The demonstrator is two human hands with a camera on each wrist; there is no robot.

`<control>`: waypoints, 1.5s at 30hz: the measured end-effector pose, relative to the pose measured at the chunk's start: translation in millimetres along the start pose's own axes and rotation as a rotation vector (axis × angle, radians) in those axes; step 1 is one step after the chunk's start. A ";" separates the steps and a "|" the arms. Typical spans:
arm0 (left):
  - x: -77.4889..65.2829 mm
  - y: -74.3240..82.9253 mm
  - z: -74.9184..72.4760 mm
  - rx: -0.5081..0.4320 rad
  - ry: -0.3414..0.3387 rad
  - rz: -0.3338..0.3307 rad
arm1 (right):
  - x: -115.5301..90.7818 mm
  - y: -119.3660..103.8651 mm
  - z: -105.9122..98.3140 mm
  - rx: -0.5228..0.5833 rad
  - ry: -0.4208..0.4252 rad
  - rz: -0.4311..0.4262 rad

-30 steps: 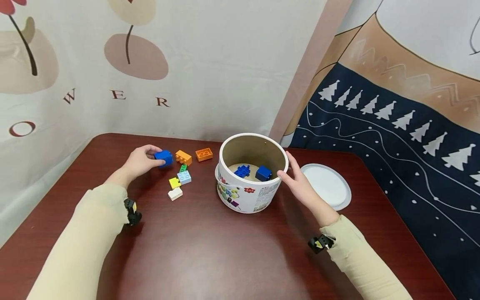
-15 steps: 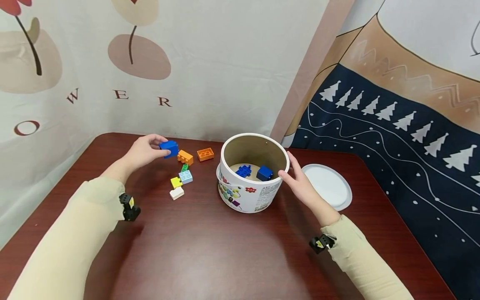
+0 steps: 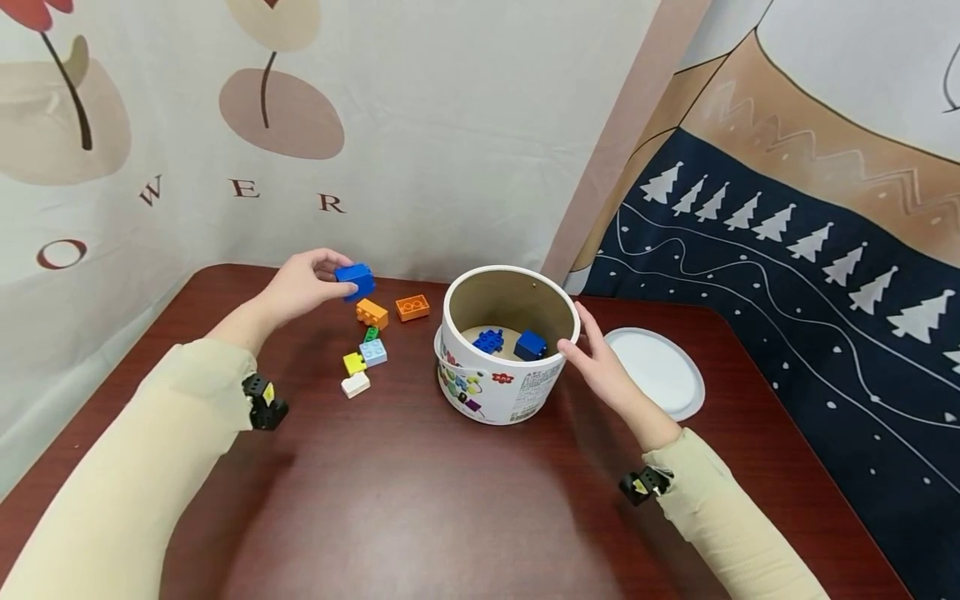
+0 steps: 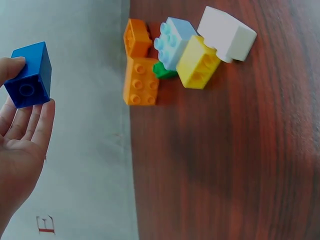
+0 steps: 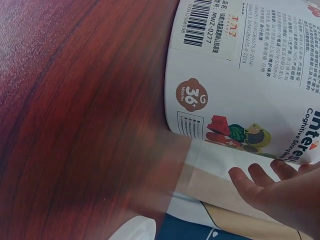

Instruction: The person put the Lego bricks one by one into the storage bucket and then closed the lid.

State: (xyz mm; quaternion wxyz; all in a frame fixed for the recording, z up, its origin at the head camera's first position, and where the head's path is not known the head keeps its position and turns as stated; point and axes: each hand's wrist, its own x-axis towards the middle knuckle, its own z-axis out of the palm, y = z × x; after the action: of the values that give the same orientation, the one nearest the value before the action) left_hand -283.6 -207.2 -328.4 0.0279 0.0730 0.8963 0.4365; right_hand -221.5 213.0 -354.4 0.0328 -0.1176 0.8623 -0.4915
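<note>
My left hand (image 3: 307,283) pinches a blue toy building brick (image 3: 356,282) between thumb and fingers, raised above the back left of the table. In the left wrist view the blue brick (image 4: 31,75) shows its hollow underside, the thumb on one face and fingertips at another. My right hand (image 3: 600,367) rests against the right side of a white round bucket (image 3: 480,387), thumb at the rim and fingers along the outer wall. In the right wrist view its fingers (image 5: 260,177) lie loosely extended beside the printed wall. Two blue bricks, one bumpy (image 3: 489,341) and one blocky (image 3: 530,346), lie inside the bucket.
Left of the bucket lie two orange bricks (image 3: 412,307), a green piece (image 3: 371,333), a light blue brick (image 3: 373,352), a yellow brick (image 3: 354,363) and a white brick (image 3: 356,384). A white lid (image 3: 660,375) lies right of the bucket. Cloth backdrops (image 3: 450,167) border the table's back.
My left hand has lifted the blue brick off the table and carried it up and to the right, past the orange bricks. The right hand stays at the bucket.
</note>
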 end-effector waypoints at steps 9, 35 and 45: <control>0.4 28.2 6.4 -0.027 0.000 0.036 | -1.6 -1.5 -0.5 0.024 0.001 0.003; 10.7 100.1 56.5 -0.152 -0.126 0.234 | -1.6 0.8 -0.5 0.023 -0.003 0.009; 11.7 119.9 80.0 -0.148 -0.197 0.335 | -0.5 2.6 -0.1 0.019 0.002 -0.009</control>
State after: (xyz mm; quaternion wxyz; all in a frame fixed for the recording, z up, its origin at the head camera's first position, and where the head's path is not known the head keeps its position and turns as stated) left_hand -273.3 -70.2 -283.4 0.0478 0.2613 0.8302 0.4902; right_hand -221.5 214.5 -356.6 0.0307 -0.1208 0.8569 -0.5002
